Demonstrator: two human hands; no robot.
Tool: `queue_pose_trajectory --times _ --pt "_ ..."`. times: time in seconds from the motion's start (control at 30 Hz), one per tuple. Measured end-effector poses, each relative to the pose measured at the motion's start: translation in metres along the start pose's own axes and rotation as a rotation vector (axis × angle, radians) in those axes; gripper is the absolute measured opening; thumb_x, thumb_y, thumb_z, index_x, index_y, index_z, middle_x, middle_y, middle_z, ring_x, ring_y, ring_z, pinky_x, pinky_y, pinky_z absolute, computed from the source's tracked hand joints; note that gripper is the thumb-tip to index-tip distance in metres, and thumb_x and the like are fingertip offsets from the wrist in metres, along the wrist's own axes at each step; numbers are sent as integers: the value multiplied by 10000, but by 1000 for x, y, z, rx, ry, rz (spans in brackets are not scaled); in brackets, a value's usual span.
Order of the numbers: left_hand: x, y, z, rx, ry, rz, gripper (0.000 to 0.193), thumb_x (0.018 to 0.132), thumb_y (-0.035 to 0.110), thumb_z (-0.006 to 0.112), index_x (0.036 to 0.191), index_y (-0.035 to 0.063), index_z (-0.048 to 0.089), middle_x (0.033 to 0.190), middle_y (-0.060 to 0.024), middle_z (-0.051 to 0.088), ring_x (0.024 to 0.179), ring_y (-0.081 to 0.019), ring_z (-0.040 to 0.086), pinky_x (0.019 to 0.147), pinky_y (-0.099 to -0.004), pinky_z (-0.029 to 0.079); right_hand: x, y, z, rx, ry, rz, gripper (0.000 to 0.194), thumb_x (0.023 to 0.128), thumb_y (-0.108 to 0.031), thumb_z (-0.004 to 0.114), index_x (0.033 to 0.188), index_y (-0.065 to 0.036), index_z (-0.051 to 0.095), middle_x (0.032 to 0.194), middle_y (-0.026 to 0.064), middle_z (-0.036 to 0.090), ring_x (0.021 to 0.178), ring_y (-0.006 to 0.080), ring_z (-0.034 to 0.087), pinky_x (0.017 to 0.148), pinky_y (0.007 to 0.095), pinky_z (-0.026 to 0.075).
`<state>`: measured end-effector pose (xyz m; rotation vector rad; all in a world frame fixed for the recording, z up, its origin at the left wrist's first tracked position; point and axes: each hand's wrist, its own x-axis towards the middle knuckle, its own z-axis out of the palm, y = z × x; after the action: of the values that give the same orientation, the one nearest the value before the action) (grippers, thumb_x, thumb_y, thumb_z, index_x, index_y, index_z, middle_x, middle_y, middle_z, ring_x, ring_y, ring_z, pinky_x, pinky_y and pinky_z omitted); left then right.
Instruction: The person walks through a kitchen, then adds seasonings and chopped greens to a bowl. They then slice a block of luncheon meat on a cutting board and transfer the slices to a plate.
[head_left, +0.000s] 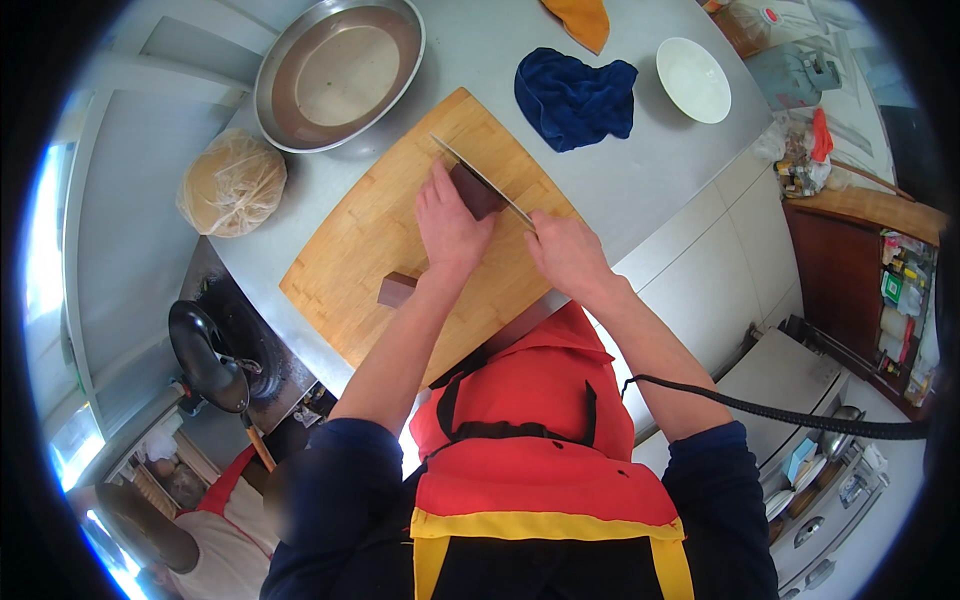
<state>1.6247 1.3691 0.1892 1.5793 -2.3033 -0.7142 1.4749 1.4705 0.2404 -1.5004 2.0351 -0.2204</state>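
Note:
A dark reddish-brown block (474, 190), perhaps blood curd, lies on the wooden cutting board (352, 225). My left hand (453, 225) holds it against the board, fingers along its left side and thumb at its near end. In my right hand (568, 252) is the handle of a kitchen knife (481, 178). The blade, seen nearly edge-on, runs along the block's right side; whether it touches the block I cannot tell. A smaller brown piece (396, 289) sits on the board near my left forearm, which partly hides it.
Beyond the board stand a metal basin (345, 79) of brownish liquid, a plastic-wrapped bundle (234, 184), a navy cloth (576, 97), an orange cloth (583, 21) and a white bowl (694, 80). A black wok (206, 356) and another person (225, 525) are at left.

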Motion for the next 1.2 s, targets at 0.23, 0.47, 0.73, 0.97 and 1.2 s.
queue_pose_trajectory --times 0.23,0.47,0.73,0.97,1.2 --pt "-46 11 -5 -1069 -82 -484 1136 772 41 753 1635 -62 22 1699 -253 184 1590 -330 194 1263 -398 225 -2 2 6 -16 39 -21 152 942 -145 607 1000 -4 612 794 237 691 776 439 690 684 545 547" --pt "-32 21 -9 -1354 -154 -628 1100 761 -50 636 1640 -46 -26 1730 -226 103 1613 -306 112 1262 -370 205 0 1 8 -51 29 -23 188 953 -159 602 1069 -13 621 839 239 698 816 448 680 713 545 543" --pt "-26 4 -32 -617 -97 -262 785 798 -8 616 1538 -54 359 1644 -237 315 1543 -373 281 1238 -413 291 -2 -3 -7 30 36 43 180 975 -168 550 1018 -8 620 840 229 705 818 430 702 702 557 549" --pt "-7 -8 -48 -3 -75 461 430 795 46 658 1216 -38 664 1430 -217 555 1358 -386 488 1147 -498 405 -14 -12 -12 81 219 -65 187 981 -188 575 1027 -15 630 825 215 706 803 416 708 697 532 564" --pt "-5 -15 -40 60 -133 540 355 822 57 669 1171 -7 688 1366 -202 589 1338 -373 510 1121 -499 429 -13 -4 -16 -39 111 -23 165 973 -142 530 1018 -11 620 816 210 706 769 412 711 656 525 566"
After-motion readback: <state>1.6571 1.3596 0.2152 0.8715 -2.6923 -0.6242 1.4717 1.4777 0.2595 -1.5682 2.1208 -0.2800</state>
